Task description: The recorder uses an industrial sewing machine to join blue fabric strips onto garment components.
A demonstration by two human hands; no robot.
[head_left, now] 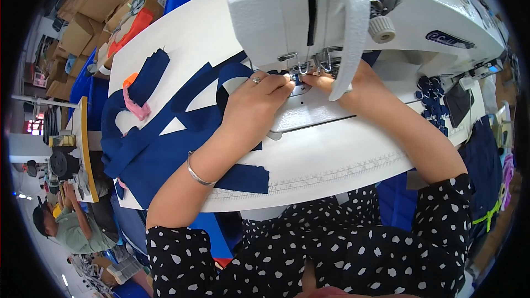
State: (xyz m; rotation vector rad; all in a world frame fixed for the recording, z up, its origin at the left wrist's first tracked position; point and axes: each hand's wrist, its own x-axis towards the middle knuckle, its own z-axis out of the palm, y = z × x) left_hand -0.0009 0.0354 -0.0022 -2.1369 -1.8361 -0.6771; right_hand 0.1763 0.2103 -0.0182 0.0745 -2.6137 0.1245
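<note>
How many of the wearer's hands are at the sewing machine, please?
2: the left hand, left of the white curved lever, and the right hand, partly hidden behind it.

Black sleeves with irregular white spots, silver bangle, ring on left hand

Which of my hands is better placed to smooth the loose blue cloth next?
Probably your left hand: it's beside the cloth, with its forearm crossing over part of it. Your right hand is farther across, partly behind the curved white bar.
</note>
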